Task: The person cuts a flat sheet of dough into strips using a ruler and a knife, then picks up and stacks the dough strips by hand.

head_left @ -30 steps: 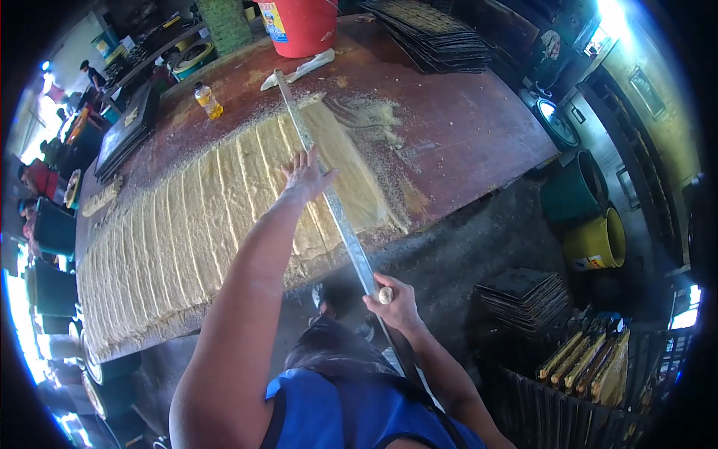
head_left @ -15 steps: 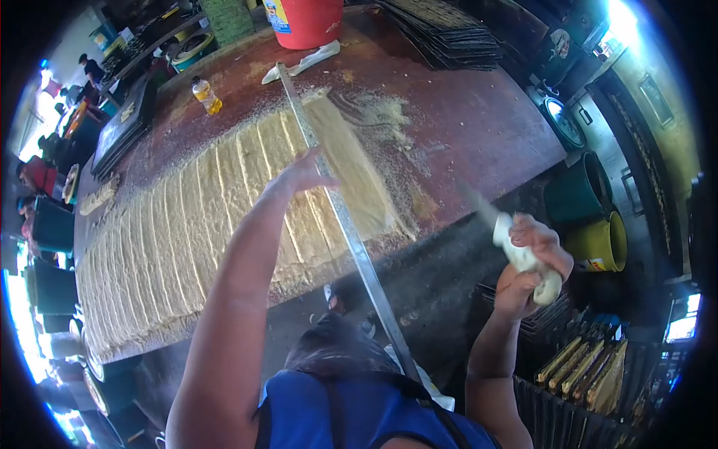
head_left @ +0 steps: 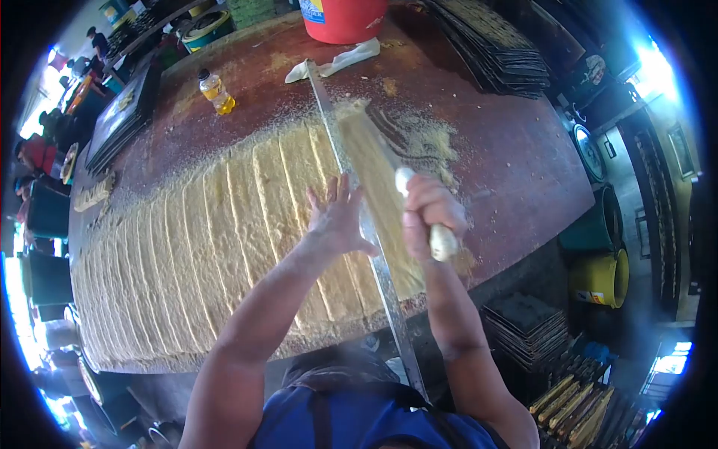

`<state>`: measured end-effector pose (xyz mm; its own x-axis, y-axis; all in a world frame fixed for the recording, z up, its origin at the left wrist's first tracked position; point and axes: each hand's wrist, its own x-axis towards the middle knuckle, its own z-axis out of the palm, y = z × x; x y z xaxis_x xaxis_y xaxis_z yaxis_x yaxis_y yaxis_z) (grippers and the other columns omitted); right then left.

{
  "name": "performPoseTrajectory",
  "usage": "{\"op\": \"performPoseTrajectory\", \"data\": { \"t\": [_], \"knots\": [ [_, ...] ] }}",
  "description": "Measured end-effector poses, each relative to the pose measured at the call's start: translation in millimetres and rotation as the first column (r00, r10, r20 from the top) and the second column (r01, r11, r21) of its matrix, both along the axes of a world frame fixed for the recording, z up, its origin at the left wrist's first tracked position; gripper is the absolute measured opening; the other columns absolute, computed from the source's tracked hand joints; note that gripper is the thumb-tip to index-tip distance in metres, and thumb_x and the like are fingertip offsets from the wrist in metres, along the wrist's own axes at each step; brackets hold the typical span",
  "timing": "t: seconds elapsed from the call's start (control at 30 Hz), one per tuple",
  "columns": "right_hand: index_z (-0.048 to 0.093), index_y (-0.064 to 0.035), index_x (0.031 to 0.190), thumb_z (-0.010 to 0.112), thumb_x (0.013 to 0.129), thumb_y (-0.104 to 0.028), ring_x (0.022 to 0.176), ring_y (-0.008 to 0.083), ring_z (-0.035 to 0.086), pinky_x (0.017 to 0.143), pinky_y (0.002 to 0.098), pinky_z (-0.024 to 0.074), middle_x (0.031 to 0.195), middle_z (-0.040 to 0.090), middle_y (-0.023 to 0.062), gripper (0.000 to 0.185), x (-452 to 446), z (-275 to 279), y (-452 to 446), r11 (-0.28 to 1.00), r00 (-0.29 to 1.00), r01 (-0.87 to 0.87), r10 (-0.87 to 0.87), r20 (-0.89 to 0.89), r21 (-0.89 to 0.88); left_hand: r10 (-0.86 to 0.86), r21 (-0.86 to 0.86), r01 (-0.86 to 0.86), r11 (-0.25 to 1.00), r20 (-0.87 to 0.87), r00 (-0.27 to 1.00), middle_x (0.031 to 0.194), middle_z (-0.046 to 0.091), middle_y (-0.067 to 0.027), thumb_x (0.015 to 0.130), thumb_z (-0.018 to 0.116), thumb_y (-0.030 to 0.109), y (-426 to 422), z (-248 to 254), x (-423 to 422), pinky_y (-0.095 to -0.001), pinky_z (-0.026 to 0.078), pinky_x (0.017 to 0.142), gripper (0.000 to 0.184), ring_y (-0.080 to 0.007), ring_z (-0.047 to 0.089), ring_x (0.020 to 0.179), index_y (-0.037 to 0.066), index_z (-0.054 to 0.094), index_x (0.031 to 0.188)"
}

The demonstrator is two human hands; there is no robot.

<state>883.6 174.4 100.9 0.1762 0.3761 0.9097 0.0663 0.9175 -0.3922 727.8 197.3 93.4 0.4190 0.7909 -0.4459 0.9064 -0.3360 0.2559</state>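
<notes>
A wide sheet of crumb-dusted dough (head_left: 232, 247), scored into long strips, covers much of the table. Across its right part lies a long metal straightedge (head_left: 390, 295), its near end reaching past the table edge toward my body. My left hand (head_left: 338, 223) rests on the straightedge and the dough beside it, fingers spread. In my right hand (head_left: 434, 209), closed around the pale handle, is a knife (head_left: 443, 244). Its blade is blurred and points away from me, over the unscored dough just right of the straightedge. Whether the blade touches the dough I cannot tell.
On the reddish table (head_left: 516, 157) stand a bottle of yellow liquid (head_left: 217, 93), a red bucket (head_left: 344, 24) and a stack of dark trays (head_left: 497, 49). A white cloth (head_left: 355, 56) lies by the bucket. Yellow (head_left: 609, 280) and green bins stand right. People are at the far left.
My right hand has brought the knife from beyond the near table edge leftward to the dough by the straightedge. My left hand has spread its fingers and sits slightly nearer me along the straightedge.
</notes>
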Motion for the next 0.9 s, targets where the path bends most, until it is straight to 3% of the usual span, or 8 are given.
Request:
{"op": "performPoseTrajectory", "data": {
  "t": [0.03, 0.1, 0.2, 0.27, 0.3, 0.37, 0.5, 0.9],
  "knots": [
    [0.047, -0.0073, 0.07, 0.069, 0.083, 0.001, 0.07, 0.0209, 0.06, 0.073, 0.0457, 0.0525, 0.075, 0.061, 0.0075, 0.027, -10, -6, 12, 1.0, 1.0, -0.003, 0.003, 0.001, -0.003, -0.02, 0.009, 0.02, 1.0, -0.044, 0.999, 0.164, 0.006, -0.0242, 0.052, 0.088, 0.067, 1, -2, 1, -0.0726, 0.003, 0.116, 0.14, -0.0406, 0.004, 0.152, 0.011, 0.017, 0.158],
    [0.049, -0.0087, 0.068, 0.069, 0.073, 0.004, 0.065, 0.0209, 0.06, 0.071, 0.0426, 0.0536, 0.071, 0.061, 0.0074, 0.025, -26, -20, 28, 0.999, 0.999, -0.036, 0.035, -0.018, -0.016, -0.031, 0.035, 0.031, 0.999, -0.02, 0.999, 0.163, 0.009, -0.0254, 0.055, 0.088, 0.063, -1, -3, -3, -0.0715, 0.004, 0.117, 0.134, -0.0419, 0.007, 0.152, 0.009, 0.02, 0.157],
    [0.048, -0.0082, 0.067, 0.069, 0.072, 0.005, 0.066, 0.0218, 0.06, 0.076, 0.0446, 0.0535, 0.073, 0.061, 0.0075, 0.025, -34, -36, 31, 0.996, 0.999, -0.029, 0.031, 0.019, -0.087, -0.049, 0.011, 0.049, 0.999, -0.014, 0.999, 0.162, 0.01, -0.0263, 0.061, 0.088, 0.06, 0, 0, -2, -0.0715, 0.008, 0.117, 0.127, -0.0429, 0.01, 0.151, 0.009, 0.021, 0.157],
    [0.048, -0.0082, 0.067, 0.068, 0.074, 0.004, 0.067, 0.0214, 0.06, 0.078, 0.0459, 0.0532, 0.072, 0.06, 0.0076, 0.024, -35, -47, 23, 0.993, 0.999, -0.036, 0.038, 0.021, -0.114, -0.08, 0.012, 0.082, 0.997, -0.142, 0.987, 0.165, 0.006, -0.0182, 0.064, 0.072, 0.079, 1, -10, 1, -0.0746, 0.007, 0.115, 0.126, -0.0386, 0.009, 0.152, 0.02, 0.015, 0.159],
    [0.047, -0.0081, 0.067, 0.066, 0.076, 0.003, 0.067, 0.0209, 0.06, 0.08, 0.0471, 0.0529, 0.071, 0.059, 0.0076, 0.024, -36, -49, 16, 0.99, 0.999, -0.04, 0.044, 0.022, -0.133, -0.08, 0.008, 0.082, 0.997, -0.136, 0.987, 0.165, 0.006, -0.0182, 0.064, 0.072, 0.079, 1, -7, 1, -0.0746, 0.007, 0.115, 0.126, -0.0386, 0.009, 0.152, 0.02, 0.015, 0.159],
    [0.045, -0.0081, 0.066, 0.064, 0.078, 0.001, 0.067, 0.021, 0.059, 0.081, 0.0484, 0.0523, 0.07, 0.059, 0.0077, 0.024, -34, -54, 1, 0.986, 0.999, -0.023, 0.03, 0.042, -0.163, -0.014, 0.013, 0.015, 1.0, -0.038, 0.999, 0.164, 0.009, -0.0223, 0.062, 0.088, 0.058, -1, 1, 0, -0.0766, 0.013, 0.113, 0.127, -0.0409, 0.016, 0.15, 0.009, 0.02, 0.156],
    [0.044, -0.0085, 0.067, 0.064, 0.077, 0.002, 0.063, 0.0226, 0.058, 0.076, 0.0486, 0.0515, 0.069, 0.056, 0.0069, 0.025, -31, -58, -35, 0.983, 0.997, -0.017, 0.03, 0.074, -0.181, 0.005, 0.076, -0.002, 0.997, -0.044, 0.999, 0.165, 0.01, -0.0172, 0.052, 0.091, 0.06, -1, -18, -2, -0.0788, 0.012, 0.112, 0.14, -0.0362, 0.02, 0.15, 0.007, 0.016, 0.157],
    [0.048, -0.0102, 0.063, 0.065, 0.068, 0.01, 0.064, 0.0203, 0.059, 0.072, 0.0459, 0.0506, 0.07, 0.057, 0.0036, 0.027, 22, -43, -295, 0.942, 0.995, -0.059, 0.083, 0.058, -0.329, 0.047, 0.015, -0.046, 0.999, -0.168, 0.985, 0.167, 0.003, -0.0141, 0.051, 0.092, 0.059, -5, 2, 14, -0.0774, 0.006, 0.113, 0.149, -0.0353, 0.016, 0.152, 0.008, 0.003, 0.159]
  ]
}}
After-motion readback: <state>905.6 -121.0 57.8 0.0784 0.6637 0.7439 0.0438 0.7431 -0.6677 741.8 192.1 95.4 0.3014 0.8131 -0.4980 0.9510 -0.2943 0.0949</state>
